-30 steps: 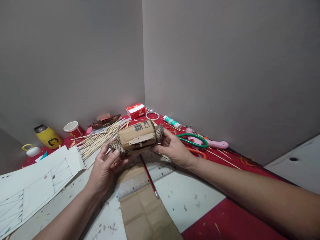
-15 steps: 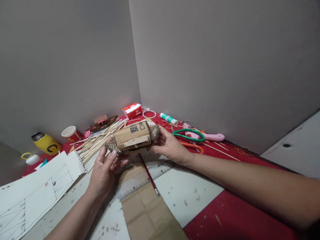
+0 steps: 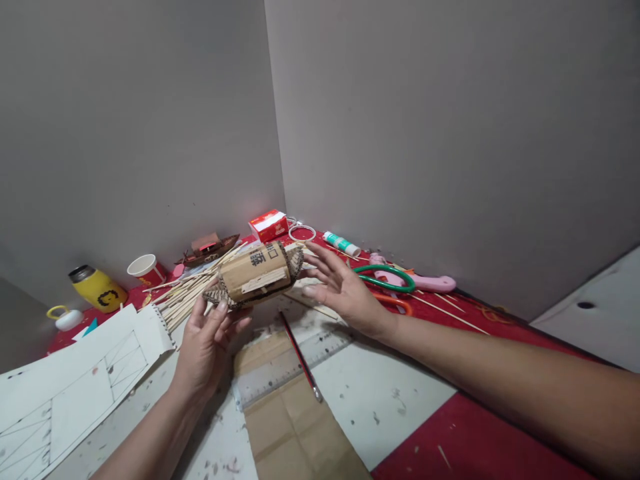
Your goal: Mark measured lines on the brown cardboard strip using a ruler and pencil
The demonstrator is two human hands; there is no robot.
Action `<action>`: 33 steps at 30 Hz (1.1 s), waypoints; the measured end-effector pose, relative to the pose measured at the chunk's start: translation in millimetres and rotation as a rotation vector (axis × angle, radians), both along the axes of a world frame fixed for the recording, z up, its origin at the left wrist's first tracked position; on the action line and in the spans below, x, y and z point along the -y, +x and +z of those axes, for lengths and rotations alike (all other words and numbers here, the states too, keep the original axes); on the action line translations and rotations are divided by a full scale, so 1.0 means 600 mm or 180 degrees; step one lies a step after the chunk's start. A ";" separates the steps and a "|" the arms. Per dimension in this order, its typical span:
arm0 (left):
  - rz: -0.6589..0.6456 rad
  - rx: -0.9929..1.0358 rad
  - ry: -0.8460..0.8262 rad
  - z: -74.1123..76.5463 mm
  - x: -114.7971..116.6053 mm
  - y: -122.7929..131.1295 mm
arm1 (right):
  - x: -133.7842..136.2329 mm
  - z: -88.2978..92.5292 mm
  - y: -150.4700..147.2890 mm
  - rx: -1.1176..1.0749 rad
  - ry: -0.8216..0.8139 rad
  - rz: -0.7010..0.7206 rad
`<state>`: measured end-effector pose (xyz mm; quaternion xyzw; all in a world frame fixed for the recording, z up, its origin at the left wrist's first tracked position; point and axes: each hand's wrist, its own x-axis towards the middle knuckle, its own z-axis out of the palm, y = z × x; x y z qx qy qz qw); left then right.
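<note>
A small cardboard model boat [image 3: 256, 269], with a curved roof, printed characters and a thin wooden strip on its side, is held above the table. My left hand [image 3: 207, 337] grips its left pointed end between thumb and fingers. Beside the right end, my right hand [image 3: 345, 293] is open, its fingers spread and apparently just off the cardboard. Below lie a clear ruler [image 3: 273, 379], a red and black pencil [image 3: 301, 360] and a piece of brown cardboard [image 3: 300, 433].
Thin wooden sticks [image 3: 187, 297] lie behind the boat, near a brown model ship [image 3: 210, 249]. Drawn plans [image 3: 75, 393], a yellow bottle [image 3: 99, 289] and a paper cup [image 3: 147, 270] are at left. Green-handled scissors [image 3: 385, 270] and a glue stick [image 3: 341, 244] lie at right, by the wall.
My right hand has let go of the boat's right end and opened, moving to the right. The boat has shifted slightly left, still in my left hand.
</note>
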<state>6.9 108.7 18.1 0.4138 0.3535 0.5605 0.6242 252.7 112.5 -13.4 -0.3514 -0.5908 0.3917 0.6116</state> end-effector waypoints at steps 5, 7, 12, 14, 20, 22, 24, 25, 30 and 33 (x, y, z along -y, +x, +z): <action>0.0055 -0.0150 0.0072 -0.003 -0.003 0.000 | 0.013 0.024 0.014 0.0878 0.1158 -0.0769; 0.0017 -0.0224 0.0147 -0.005 -0.002 0.000 | 0.020 0.035 0.018 0.1610 0.1769 -0.0941; -0.0005 -0.0235 0.0238 -0.012 0.000 -0.001 | 0.036 0.042 0.018 0.2310 0.2590 -0.1089; -0.0013 -0.0248 0.0257 -0.014 0.000 -0.001 | 0.040 0.038 0.017 0.2237 0.2928 -0.0987; 0.0027 -0.0298 0.0413 -0.016 0.001 0.000 | 0.045 0.027 0.014 0.2255 0.3067 -0.0429; 0.0066 -0.0345 0.0445 -0.016 0.002 0.000 | 0.044 0.025 0.012 0.2105 0.2954 -0.0478; 0.0119 -0.0412 0.0448 -0.017 0.001 -0.001 | 0.043 0.022 0.010 0.1825 0.2775 -0.0614; 0.0140 -0.0444 0.0444 -0.017 0.001 -0.001 | 0.043 0.021 0.008 0.1628 0.2622 -0.0727; 0.0143 -0.0461 0.0437 -0.020 -0.002 -0.002 | 0.026 0.016 0.002 0.0412 0.1216 -0.1186; 0.0095 -0.0385 0.0439 -0.022 -0.003 -0.003 | 0.007 0.015 0.004 -0.0022 0.0435 -0.0924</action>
